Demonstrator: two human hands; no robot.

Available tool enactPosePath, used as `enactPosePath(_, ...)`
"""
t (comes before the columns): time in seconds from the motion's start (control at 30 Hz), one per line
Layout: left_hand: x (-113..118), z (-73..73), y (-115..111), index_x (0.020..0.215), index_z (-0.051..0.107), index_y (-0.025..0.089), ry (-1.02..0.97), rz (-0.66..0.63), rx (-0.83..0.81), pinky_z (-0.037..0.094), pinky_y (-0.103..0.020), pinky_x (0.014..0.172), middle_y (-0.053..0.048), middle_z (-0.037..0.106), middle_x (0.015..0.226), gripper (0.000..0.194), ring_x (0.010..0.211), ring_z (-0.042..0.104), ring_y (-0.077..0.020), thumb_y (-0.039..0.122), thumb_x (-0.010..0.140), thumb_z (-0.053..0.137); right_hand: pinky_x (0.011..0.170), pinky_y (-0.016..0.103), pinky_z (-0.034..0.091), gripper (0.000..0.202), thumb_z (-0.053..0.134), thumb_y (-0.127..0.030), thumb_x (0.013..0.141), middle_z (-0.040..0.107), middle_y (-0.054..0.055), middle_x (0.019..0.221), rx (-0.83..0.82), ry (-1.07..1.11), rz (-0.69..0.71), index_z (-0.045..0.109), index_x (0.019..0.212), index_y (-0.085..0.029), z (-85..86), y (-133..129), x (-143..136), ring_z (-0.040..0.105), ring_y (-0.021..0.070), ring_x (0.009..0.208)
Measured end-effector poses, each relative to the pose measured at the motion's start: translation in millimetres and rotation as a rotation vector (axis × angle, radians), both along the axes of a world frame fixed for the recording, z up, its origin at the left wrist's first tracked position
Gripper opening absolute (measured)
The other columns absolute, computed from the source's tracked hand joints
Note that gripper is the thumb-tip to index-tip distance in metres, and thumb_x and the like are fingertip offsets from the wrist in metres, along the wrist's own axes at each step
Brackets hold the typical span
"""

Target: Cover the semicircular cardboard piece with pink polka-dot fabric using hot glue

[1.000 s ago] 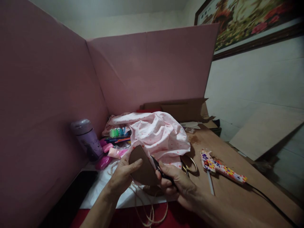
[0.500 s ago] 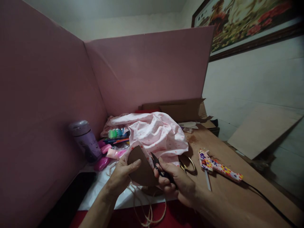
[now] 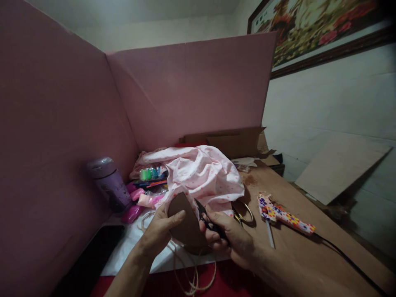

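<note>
A dark brown rounded card piece (image 3: 185, 218) is pinched in my left hand (image 3: 162, 229), thumb lying on its face. Pink fabric with small red dots (image 3: 204, 169) meets the card's edge and spreads behind it in a heap. My right hand (image 3: 229, 235) is closed around small black scissors (image 3: 206, 216), whose pointed blades lie beside the card's right edge, at the fabric. Gold-handled scissors (image 3: 246, 212) rest just beyond my right hand, partly under the fabric. Loops of twine (image 3: 194, 278) hang below the card.
At the left stand a purple tumbler (image 3: 109, 183) and pink packets (image 3: 133, 213), near a black flat object (image 3: 93, 255). A flowered glue gun (image 3: 284, 216) with a black cord lies on the brown tabletop (image 3: 309, 255) at the right. Cardboard (image 3: 225, 142) is at the back.
The card in my left hand has tilted slightly, and its top edge sits a little lower. The view has shifted slightly; both hands keep their holds.
</note>
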State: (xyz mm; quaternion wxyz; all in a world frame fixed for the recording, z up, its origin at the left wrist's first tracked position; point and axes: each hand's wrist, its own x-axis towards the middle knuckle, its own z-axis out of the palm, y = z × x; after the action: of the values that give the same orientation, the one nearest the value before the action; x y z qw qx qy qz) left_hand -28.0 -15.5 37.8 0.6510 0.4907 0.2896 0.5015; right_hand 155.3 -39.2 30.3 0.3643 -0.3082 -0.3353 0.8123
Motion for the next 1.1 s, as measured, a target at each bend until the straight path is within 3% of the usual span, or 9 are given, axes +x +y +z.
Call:
enactPosePath(0.27,1.4,1.7,-2.4,0.112,0.058,0.023,0.018,0.017,-0.004,0.05,-0.026,0.072,-0.005,0.069,0.092,0.042,0.078,0.062,-0.0158,0.015,0.072,0.066,0.036,0.014,0.005,0.033,0.05,-0.045,0.081,0.032,-0.009,0.047,-0.068,0.011,0.008,0.054,0.073,-0.013,-1.9,-0.4,-0.5,0.016,0.0001,0.034)
enactPosePath(0.7,2.2,1.9,-1.9,0.111,0.058,0.021,0.028,0.005,0.005,0.05,-0.026,0.071,-0.006,0.069,0.092,0.041,0.076,0.062,-0.016,0.017,0.071,0.066,0.038,0.014,0.009,0.036,0.052,-0.048,0.08,0.033,-0.008,0.048,0.044,0.006,-0.041,0.056,0.074,-0.013,-3.2,-3.4,-2.7,0.017,0.0004,0.037)
enactPosePath(1.1,2.2,0.5,-1.0,0.104,0.062,0.021,0.056,-0.01,0.032,0.049,-0.023,0.07,-0.005,0.07,0.09,0.033,0.075,0.062,-0.0144,0.018,0.071,0.066,0.036,0.014,0.007,0.037,0.06,-0.049,0.074,0.032,-0.009,0.045,-0.023,0.029,-0.109,0.054,0.07,-0.013,-3.0,-3.9,-7.0,0.016,0.0012,0.037)
